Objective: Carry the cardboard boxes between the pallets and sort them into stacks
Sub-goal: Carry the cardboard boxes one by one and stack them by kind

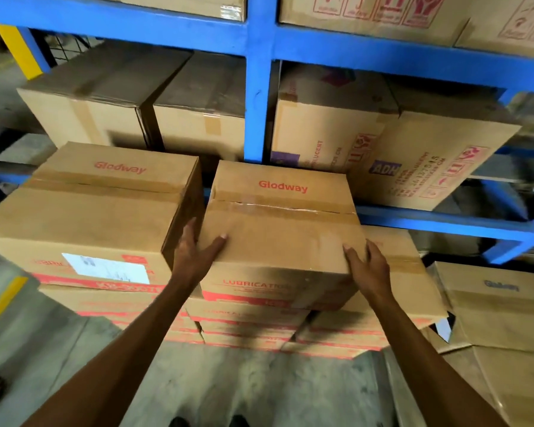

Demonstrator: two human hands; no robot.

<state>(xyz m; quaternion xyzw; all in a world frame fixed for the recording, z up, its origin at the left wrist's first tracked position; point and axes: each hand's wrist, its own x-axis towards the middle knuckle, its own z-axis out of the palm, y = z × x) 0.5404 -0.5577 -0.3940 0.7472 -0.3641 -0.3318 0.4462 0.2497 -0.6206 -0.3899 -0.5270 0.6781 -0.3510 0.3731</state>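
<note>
A taped cardboard box marked Glodway (278, 223) sits on top of the middle stack of like boxes (247, 322). My left hand (195, 251) clasps its near left corner, thumb on the lid, fingers down the left side in the gap. My right hand (367, 266) clasps the near right corner, thumb on the lid. Close on the left, a second Glodway box (99, 208) tops a neighbouring stack, with a white label on its front. A lower box (401, 272) lies to the right.
Blue steel racking (259, 97) stands right behind the stacks, its shelves loaded with larger cartons (413, 155). Flattened cardboard (500, 318) lies at the right. Grey concrete floor (259, 386) spreads in front. A foot shows at the lower left edge.
</note>
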